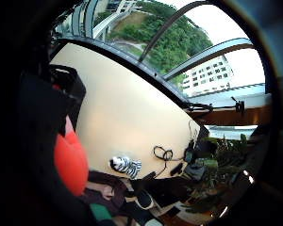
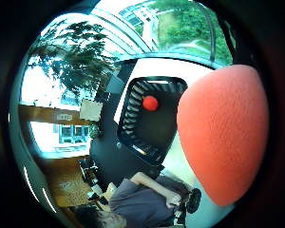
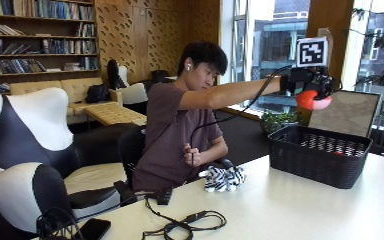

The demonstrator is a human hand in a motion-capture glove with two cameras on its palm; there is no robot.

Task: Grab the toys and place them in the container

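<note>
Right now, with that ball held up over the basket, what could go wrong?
The gloved right hand holds the red ball high above the black basket, so a drop from there might bounce out or miss the rim. A smaller red ball already lies inside and could deflect it. The zebra toy could be forgotten on the table.

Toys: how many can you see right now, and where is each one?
3. A red ball held in the gloved right hand above the basket; a small red ball inside the basket; a zebra toy on the table. The basket's walls may hide more.
</note>
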